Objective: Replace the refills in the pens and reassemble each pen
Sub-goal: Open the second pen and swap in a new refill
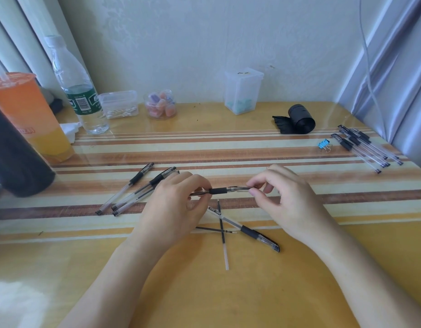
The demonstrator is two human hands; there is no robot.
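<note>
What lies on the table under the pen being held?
Below the held pen: a capped pen and two loose refills, crossed. The left hand covers whatever lies further left.

The table [204,292] was finished glossy and smooth, with reflections along its far edge. The pens [119,194] toward its left edge were made of clear plastic with matt black grips. The bag roll [301,119] near its far right corner was shiny black plastic.

Pen [219,191]: held level over desk [228,143]; left hand [174,207] pinches barrel, right hand [282,197] pinches tip end.
</note>
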